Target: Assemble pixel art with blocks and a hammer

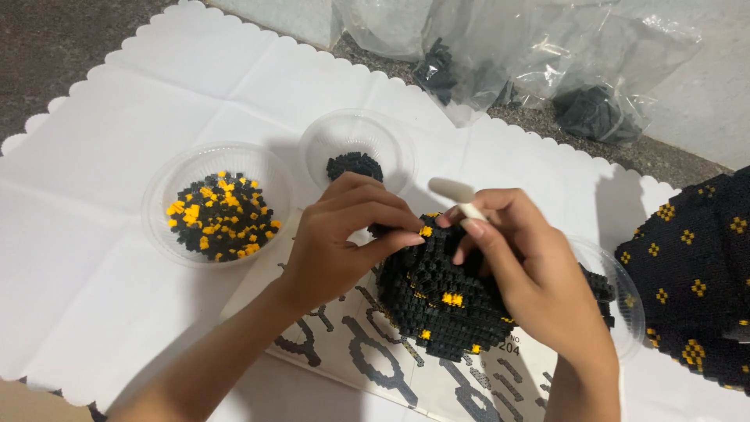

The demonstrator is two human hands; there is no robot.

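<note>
We're mid-build on the black micro-block model (437, 301), a rounded shell of tiny bricks with scattered orange studs, sitting on the printed instruction sheet (367, 355) at centre of the white scalloped mat (117, 234)

Left hand (344, 234): fingers pinched closed at the model's top edge, thumb and forefinger tips pressing right by an orange brick (426, 231). Can't tell whether it's gripping that brick or just pushing it down, too small to resolve

Right hand (523, 266): curled shut around a white stick-like tool (457, 195), its rounded end poking up above the fingers; the fingers also rest on the model's upper right side, bracing it

Step in hand, as we read it: seating one small brick on the top course while the other hand steadies the shell

Supplies: clear plastic bowl (160, 184) of mixed black and orange bricks to the left, well apart from the hands; second clear bowl (391, 141) with a small heap of black bricks just behind the left hand; a third bowl (625, 301) partly hidden under the right wrist. Another finished black-and-orange section (695, 273) lies at right edge; plastic bags (547, 55) of black parts at the back

Next move, our judgement: calls for firm straight-down pressure with the shell held rigid, then a fine pinch to lift a single brick from a bowl. Risk is cracking neighbouring rows loose
</note>
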